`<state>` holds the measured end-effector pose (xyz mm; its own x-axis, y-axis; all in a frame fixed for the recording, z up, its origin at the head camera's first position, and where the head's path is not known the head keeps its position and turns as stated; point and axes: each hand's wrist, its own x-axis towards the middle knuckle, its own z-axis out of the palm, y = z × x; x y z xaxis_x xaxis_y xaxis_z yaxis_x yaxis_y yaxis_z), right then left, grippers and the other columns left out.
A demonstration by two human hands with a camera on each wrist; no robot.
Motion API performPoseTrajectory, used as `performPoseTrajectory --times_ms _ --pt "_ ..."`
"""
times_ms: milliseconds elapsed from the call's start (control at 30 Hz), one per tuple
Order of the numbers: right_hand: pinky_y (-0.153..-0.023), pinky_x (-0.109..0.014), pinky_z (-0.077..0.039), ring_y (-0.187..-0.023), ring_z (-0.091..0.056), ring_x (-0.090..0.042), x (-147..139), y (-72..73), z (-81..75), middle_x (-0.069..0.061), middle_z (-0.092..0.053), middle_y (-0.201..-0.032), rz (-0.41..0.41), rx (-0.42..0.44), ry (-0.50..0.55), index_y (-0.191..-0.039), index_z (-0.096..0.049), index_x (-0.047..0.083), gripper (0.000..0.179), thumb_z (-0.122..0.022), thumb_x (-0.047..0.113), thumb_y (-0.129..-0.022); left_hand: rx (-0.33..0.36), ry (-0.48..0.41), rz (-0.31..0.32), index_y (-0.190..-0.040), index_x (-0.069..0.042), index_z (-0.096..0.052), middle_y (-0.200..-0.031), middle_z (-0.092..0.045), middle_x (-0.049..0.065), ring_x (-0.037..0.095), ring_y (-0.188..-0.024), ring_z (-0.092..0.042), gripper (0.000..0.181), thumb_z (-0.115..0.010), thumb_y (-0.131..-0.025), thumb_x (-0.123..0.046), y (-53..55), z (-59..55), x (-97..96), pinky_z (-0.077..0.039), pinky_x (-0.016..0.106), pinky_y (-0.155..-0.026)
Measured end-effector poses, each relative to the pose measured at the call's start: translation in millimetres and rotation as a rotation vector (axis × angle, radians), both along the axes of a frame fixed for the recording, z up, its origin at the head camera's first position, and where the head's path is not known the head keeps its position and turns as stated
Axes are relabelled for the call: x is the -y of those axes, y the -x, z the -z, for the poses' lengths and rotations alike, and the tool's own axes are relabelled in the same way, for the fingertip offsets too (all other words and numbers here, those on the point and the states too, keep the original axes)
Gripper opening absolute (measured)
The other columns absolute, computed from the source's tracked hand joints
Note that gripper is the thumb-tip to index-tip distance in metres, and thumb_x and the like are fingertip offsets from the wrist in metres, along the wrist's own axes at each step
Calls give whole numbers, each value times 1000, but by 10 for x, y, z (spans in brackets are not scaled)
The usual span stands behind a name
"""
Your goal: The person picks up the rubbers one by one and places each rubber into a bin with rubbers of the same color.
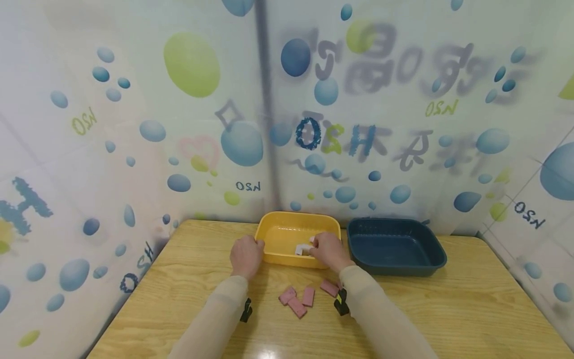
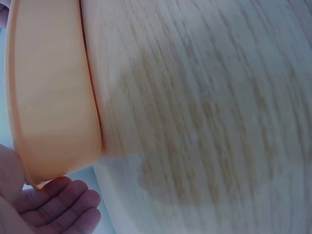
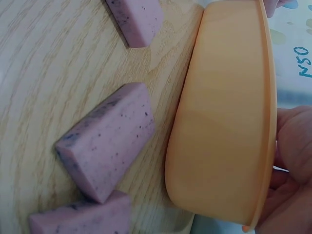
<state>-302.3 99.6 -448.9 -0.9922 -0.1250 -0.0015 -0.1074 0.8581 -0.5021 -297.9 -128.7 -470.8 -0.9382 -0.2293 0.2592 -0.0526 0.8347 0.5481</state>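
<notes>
My left hand (image 1: 246,255) grips the left end of the yellow plastic bin (image 1: 296,261). In the left wrist view the thumb and curled fingers (image 2: 63,207) lie on either side of its rim. Over the bin's right side, my right hand (image 1: 331,250) reaches in with bent fingers; its fingertips meet a small white bent piece (image 1: 303,249). A bit of white also shows by the index finger; whether it belongs to the same piece is unclear. From the right wrist, the bin wall hides the fingertips.
Several pink speckled blocks (image 1: 308,296) lie on the wooden table (image 1: 188,294) in front of the bin, one partly behind the right wrist. A dark blue bin (image 1: 396,269) stands just right of the yellow one. Behind both is a patterned curtain (image 1: 287,194).
</notes>
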Motion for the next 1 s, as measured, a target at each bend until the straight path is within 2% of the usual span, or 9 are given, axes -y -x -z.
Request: performPoseTrajectory --times_ms 233,433,767,1000 --pt "-61 -27 -41 -68 -53 -16 -7 -14 -13 0 -59 -76 3 -4 16 -79 -69 10 20 -78 23 -92 -6 15 1 -53 -12 -47 -53 -46 2 17 -51 -44 40 -59 -91 -13 11 8 2 -35 30 -45" --pt "-60 -28 -40 -65 -50 -15 -45 -29 -25 0 -59 -72 -39 -61 20 -77 -69 9 20 -75 18 -93 -6 12 1 -54 -11 -49 -54 -47 2 17 -51 -44 38 -59 -91 -14 5 11 4 -35 30 -45" --pt "-60 -28 -45 -66 -54 -14 -114 -30 -34 0 -65 -78 -49 -94 37 -87 -74 7 10 -74 15 -94 -10 6 4 -53 -12 -46 -52 -45 2 17 -50 -43 39 -57 -90 -12 -12 0 -4 -34 30 -44" --pt "-65 -33 -47 -68 -53 -16 -211 -97 -90 0 -63 -77 -45 -146 62 -85 -72 9 11 -73 14 -95 -11 -11 -2 -53 -13 -45 -52 -46 2 17 -49 -43 38 -57 -89 -11 -11 -3 -9 -35 30 -44"
